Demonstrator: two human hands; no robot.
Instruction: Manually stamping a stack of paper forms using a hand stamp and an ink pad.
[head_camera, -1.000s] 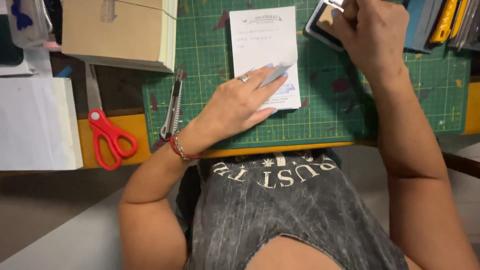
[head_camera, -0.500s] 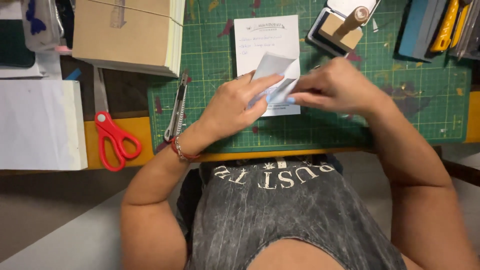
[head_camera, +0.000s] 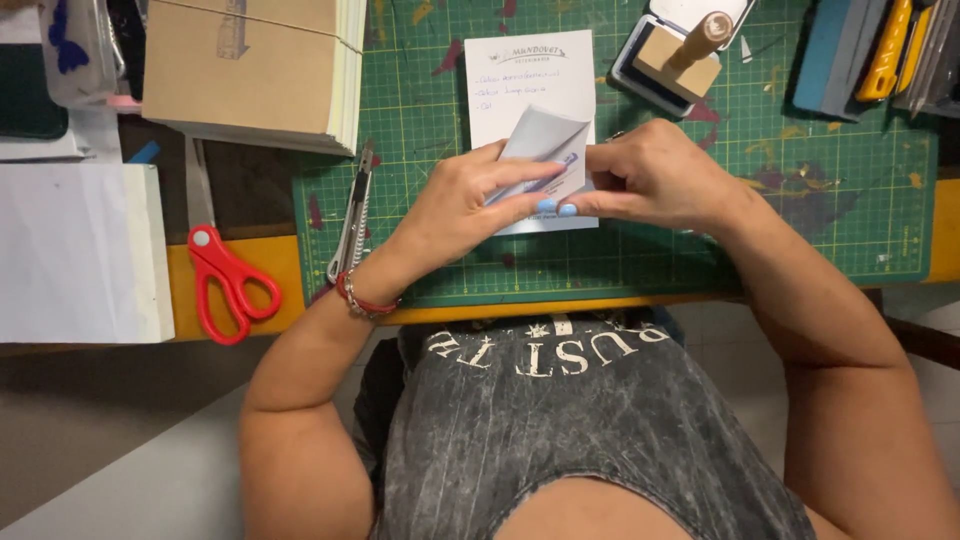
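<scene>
Left hand and right hand both pinch the lifted lower edge of the white paper sheet, curling it upward, on the green cutting mat, with a utility knife just left.

A yellow-topped wooden workbench carries a large green gridded cutting mat marked with paint stains, and beside the mat lie red-handled scissors and a stack of plain white paper sheets. On the mat rest a slim silver utility knife, a white printed notepad sheet, and an ink pad with a wooden-handled stamp on it. A thick brown cardboard-covered pad sits at the mat's far left corner.
</scene>
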